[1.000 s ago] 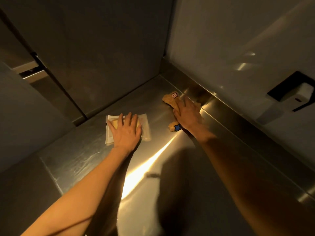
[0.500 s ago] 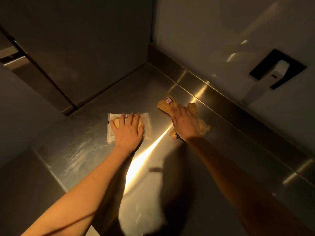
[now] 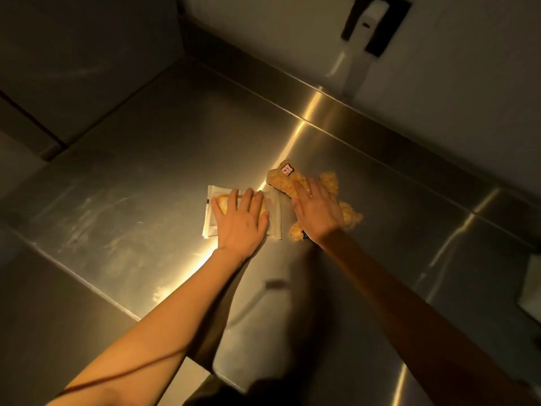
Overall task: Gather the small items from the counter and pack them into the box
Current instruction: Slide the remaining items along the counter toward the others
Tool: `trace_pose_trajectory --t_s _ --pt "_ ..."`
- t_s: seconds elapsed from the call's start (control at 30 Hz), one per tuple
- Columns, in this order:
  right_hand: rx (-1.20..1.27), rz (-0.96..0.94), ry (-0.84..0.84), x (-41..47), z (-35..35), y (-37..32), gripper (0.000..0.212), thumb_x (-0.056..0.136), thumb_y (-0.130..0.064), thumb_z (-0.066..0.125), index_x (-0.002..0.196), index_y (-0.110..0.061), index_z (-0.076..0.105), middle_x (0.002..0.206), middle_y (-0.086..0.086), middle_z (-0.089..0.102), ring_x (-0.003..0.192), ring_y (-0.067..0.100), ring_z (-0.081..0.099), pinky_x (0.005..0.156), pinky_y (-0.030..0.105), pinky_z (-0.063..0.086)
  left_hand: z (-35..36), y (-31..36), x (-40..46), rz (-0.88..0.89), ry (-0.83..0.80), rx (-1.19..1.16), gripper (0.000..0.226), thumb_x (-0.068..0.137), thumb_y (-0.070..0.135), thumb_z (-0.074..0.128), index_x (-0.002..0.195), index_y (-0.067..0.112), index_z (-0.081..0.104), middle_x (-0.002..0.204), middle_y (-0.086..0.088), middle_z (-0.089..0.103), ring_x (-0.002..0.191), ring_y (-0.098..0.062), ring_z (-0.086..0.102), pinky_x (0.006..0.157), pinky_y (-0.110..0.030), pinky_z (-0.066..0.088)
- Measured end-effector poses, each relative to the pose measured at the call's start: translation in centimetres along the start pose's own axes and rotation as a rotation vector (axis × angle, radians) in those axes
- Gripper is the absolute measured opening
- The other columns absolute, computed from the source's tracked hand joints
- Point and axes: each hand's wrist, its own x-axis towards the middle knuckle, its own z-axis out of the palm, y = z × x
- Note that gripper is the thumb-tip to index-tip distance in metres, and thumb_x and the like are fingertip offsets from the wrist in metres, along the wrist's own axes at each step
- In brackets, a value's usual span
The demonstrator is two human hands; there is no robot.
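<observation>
A clear-wrapped packet (image 3: 213,208) with a yellow bun inside lies flat on the steel counter (image 3: 140,171). My left hand (image 3: 240,221) presses down on it, fingers spread over the bun. Just to its right lies a fuzzy tan plush toy (image 3: 285,178) with a small pink-and-white tag on its far end. My right hand (image 3: 317,212) lies palm down on the toy's middle and covers most of it. The packet and the toy are nearly touching. No box shows in this view.
A raised steel ledge (image 3: 351,112) runs along the back wall on the right. A white wall-mounted dispenser (image 3: 371,22) hangs above it. Dark cabinet panels close off the left. A pale object (image 3: 531,288) is cut off at the right edge.
Both hands have slid their items toward each other; the gap between packet and toy has shrunk. The camera has tilted, so the items sit lower and further right in view.
</observation>
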Motion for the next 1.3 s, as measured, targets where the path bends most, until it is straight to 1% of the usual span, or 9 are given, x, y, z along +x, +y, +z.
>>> trace_pose_trajectory --t_s 0.27,0.43,0.57,0.73,0.87,1.0,1.13,1.2,1.3 --pt "-0.011 0.077 0.022 -11.5 0.1 7.9 0.05 0.098 -0.037 0.033 0.145 -0.02 0.032 0.141 0.013 0.043 0.129 0.029 0.041 0.102 0.043 0.038 1.7 9.4 -6.2 0.098 -0.035 0.0 0.051 0.096 0.048 0.019 0.138 0.027 0.039 0.142 0.0 0.044 0.133 -0.031 0.031 0.106 -0.061 0.011" --pt "-0.015 0.155 -0.043 -17.5 0.8 14.1 0.054 0.093 -0.038 0.035 0.144 -0.019 0.031 0.135 0.012 0.047 0.121 0.029 0.045 0.1 0.045 0.039 3.0 17.1 -10.0 0.165 -0.063 -0.018 0.055 0.094 0.05 0.015 0.141 0.029 0.036 0.145 0.001 0.041 0.136 -0.03 0.028 0.108 -0.06 0.007" --pt "0.043 0.203 0.014 -22.2 0.7 18.4 0.056 0.091 -0.038 0.023 0.14 -0.018 0.04 0.13 0.012 0.052 0.117 0.03 0.049 0.097 0.045 0.04 4.5 23.2 -12.3 0.212 -0.04 -0.023 0.053 0.095 0.048 0.02 0.138 0.027 0.042 0.142 -0.001 0.045 0.134 -0.031 0.032 0.107 -0.061 0.007" --pt "-0.004 0.237 -0.039 -26.9 0.6 23.2 0.053 0.094 -0.037 0.022 0.143 -0.02 0.036 0.139 0.01 0.045 0.127 0.029 0.042 0.104 0.045 0.033 5.9 29.6 -14.8 0.251 -0.054 -0.015 0.056 0.094 0.048 0.018 0.139 0.026 0.042 0.144 -0.001 0.042 0.135 -0.03 0.031 0.107 -0.061 0.007" --pt "-0.02 0.257 -0.062 -29.9 0.4 27.3 0.051 0.095 -0.037 0.042 0.143 -0.021 0.033 0.143 0.01 0.042 0.131 0.031 0.037 0.109 0.047 0.026 6.8 33.6 -16.1 0.296 -0.072 -0.01 0.057 0.093 0.048 0.017 0.141 0.027 0.038 0.146 -0.001 0.041 0.135 -0.031 0.03 0.106 -0.062 0.009" --pt "0.014 0.319 -0.018 -32.4 -0.7 29.8 0.054 0.095 -0.038 0.019 0.137 -0.013 0.042 0.139 0.013 0.046 0.126 0.032 0.041 0.105 0.046 0.027 7.6 37.3 -17.0 0.326 -0.091 -0.011 0.057 0.093 0.049 0.018 0.143 0.028 0.036 0.147 -0.001 0.039 0.137 -0.03 0.028 0.105 -0.062 0.009" --pt "0.027 0.326 -0.014 -35.0 -0.5 31.8 0.049 0.098 -0.034 0.04 0.142 -0.013 0.033 0.143 0.013 0.039 0.131 0.031 0.034 0.111 0.047 0.023 8.2 40.1 -17.9 0.36 -0.105 0.013 0.06 0.091 0.049 0.013 0.143 0.029 0.035 0.147 0.0 0.039 0.137 -0.029 0.027 0.105 -0.062 0.009" --pt "0.006 0.349 -0.01 -36.2 -0.7 32.4 0.049 0.099 -0.036 0.036 0.144 -0.015 0.032 0.146 0.011 0.038 0.134 0.029 0.032 0.114 0.048 0.016 8.4 41.0 -18.5 0.381 -0.093 0.006 0.06 0.091 0.049 0.013 0.142 0.028 0.037 0.146 0.0 0.04 0.136 -0.029 0.029 0.106 -0.062 0.012" --pt "0.065 0.388 0.021 -37.8 -0.8 33.0 0.047 0.102 -0.034 0.028 0.145 -0.014 0.031 0.149 0.012 0.035 0.139 0.029 0.026 0.117 0.044 0.012 8.5 42.2 -19.4 0.416 -0.087 -0.014 0.06 0.091 0.049 0.013 0.141 0.028 0.039 0.145 -0.001 0.042 0.136 -0.03 0.03 0.106 -0.061 0.013"
